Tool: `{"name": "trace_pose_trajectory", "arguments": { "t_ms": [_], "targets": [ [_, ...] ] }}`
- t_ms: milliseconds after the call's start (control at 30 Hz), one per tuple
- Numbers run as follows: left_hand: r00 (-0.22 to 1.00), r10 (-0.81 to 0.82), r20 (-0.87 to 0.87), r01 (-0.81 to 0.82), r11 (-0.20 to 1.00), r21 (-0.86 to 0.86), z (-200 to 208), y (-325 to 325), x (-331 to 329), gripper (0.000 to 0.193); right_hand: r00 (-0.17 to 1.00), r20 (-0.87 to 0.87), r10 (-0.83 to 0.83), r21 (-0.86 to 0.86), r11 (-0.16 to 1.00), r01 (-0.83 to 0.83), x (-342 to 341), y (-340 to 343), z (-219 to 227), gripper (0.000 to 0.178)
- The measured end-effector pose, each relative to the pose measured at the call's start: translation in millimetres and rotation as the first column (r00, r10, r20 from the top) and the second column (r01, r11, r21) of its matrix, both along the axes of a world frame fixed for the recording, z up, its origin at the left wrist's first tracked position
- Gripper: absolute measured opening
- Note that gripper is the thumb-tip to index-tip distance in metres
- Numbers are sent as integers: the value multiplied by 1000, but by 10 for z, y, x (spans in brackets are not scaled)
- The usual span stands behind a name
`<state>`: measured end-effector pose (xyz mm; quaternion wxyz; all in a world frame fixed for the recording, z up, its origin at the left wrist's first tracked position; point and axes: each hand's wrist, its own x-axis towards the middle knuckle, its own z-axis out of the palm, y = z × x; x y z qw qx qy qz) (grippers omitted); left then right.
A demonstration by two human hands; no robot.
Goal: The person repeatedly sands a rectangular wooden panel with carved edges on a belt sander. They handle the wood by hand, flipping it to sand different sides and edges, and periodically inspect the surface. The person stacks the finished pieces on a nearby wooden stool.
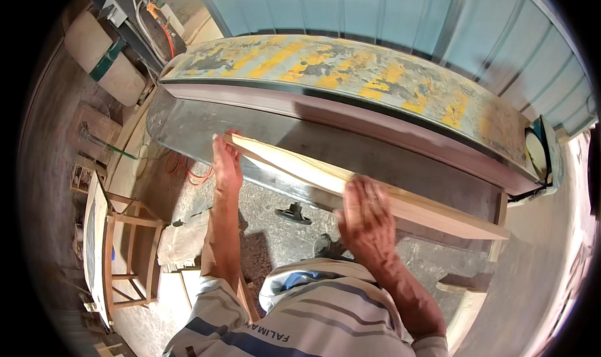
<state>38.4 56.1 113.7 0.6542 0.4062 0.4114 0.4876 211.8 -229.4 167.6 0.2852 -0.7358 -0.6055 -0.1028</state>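
Note:
A long, pale wooden board [300,169] slants across the grey metal bed of a machine, its far-right end near the bed's right edge. My left hand [227,163] closes on the board's left end, thumb on the near side and fingertips showing beyond. Further right, my right hand [369,216] presses against the board near its middle, fingers together over it and thumb toward me. The right fingers are slightly blurred, and their tips are partly hidden. Behind the board runs the machine's long pinkish belt [250,102], with a dark gap of bed between them.
A worn cover with yellow stripes [325,63] tops the machine, before a blue corrugated wall [375,13]. A wooden stand [128,250] is at the left, near orange cable [188,169]. A black handwheel [293,214] sits below the bed. Timber [466,313] lies at lower right.

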Motion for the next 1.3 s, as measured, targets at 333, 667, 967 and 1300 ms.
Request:
{"name": "trace_pose_trajectory", "arguments": {
  "t_ms": [333, 667, 967, 1300],
  "targets": [
    [990, -2, -140, 18, 993, 116, 63, -92, 53, 41, 975, 65, -210, -64, 975, 215, 89, -166, 88, 44],
    [997, -74, -4, 74, 990, 120, -104, -5, -10, 63, 194, -922, -336, 127, 212, 969, 1309, -2579, -812, 48],
    [976, -198, -89, 204, 977, 65, -397, 39, -146, 77, 321, -930, -178, 37, 824, 565, 1467, -2384, -1250, 60],
    [956, 18, -291, -19, 1000, -1, -543, -4, -50, 58, 206, -903, -378, -210, 804, 556, 1544, -2536, -920, 32]
  ]
}}
